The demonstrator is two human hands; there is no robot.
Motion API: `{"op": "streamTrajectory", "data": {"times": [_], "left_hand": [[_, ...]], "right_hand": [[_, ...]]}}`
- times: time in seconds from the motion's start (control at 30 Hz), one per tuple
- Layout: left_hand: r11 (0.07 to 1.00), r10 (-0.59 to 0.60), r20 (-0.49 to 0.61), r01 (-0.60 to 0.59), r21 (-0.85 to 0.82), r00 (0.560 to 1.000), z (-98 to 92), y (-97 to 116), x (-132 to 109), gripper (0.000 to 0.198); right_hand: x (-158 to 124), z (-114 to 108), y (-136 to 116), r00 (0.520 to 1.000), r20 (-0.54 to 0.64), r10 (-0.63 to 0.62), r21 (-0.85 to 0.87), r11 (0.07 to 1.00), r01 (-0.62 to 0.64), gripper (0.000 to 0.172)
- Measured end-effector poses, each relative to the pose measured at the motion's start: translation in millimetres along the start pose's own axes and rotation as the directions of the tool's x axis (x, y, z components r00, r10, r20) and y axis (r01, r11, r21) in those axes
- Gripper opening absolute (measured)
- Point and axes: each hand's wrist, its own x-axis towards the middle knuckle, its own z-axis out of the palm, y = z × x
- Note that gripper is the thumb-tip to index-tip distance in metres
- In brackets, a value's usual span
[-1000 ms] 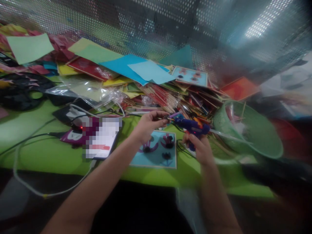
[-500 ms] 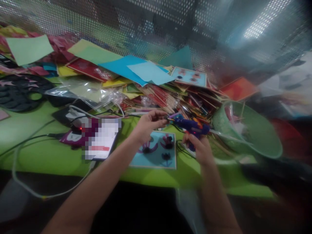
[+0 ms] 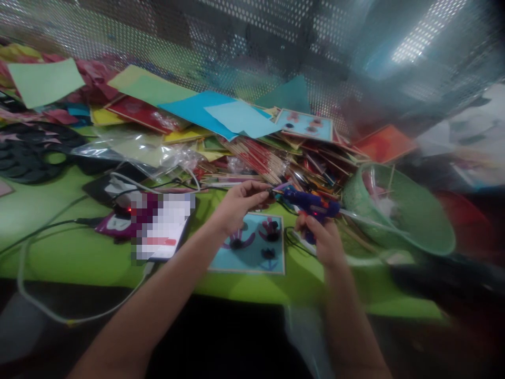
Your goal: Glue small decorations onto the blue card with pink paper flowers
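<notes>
My right hand (image 3: 321, 237) is wrapped round the handle of a blue hot glue gun (image 3: 311, 202) with orange parts, a small red light and a clear glue stick out of its back. The nozzle points left, at the fingertips of my left hand (image 3: 242, 205). Those fingers are pinched on something small and dark, too small to name, right at the nozzle. Below both hands lies a light-blue card (image 3: 232, 260) with a thin pale border, bearing dark and purple flower-like shapes. My left forearm covers part of its left side.
A phone (image 3: 163, 226) lies left beside a purple power strip (image 3: 118, 221) with cables. Sheets of coloured paper (image 3: 201, 108), wooden sticks (image 3: 260, 158) and plastic bags are piled at the back against a perforated metal panel (image 3: 165, 47). A green basin (image 3: 418, 216) stands right.
My hands and the glue gun keep almost the same pose, nozzle still at the left fingertips. The whole view has shifted very slightly.
</notes>
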Motion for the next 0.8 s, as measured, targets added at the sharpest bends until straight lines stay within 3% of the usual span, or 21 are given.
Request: {"op": "streamTrajectory", "data": {"times": [0.37, 0.8], "left_hand": [[0.994, -0.048, -0.052, 0.042, -0.105, 0.997, -0.4, 0.9, 0.4, 0.021], [0.999, -0.043, -0.038, 0.042, -0.013, 0.998, 0.1, 0.7, 0.3, 0.017]], "right_hand": [[-1.1, -0.6, -1.1, 0.999, 0.033, -0.006, -0.037, 0.999, 0.007, 0.046], [-1.5, 1.2, -5.1, 1.000, 0.005, 0.005, -0.065, 0.998, -0.005, 0.047]]}}
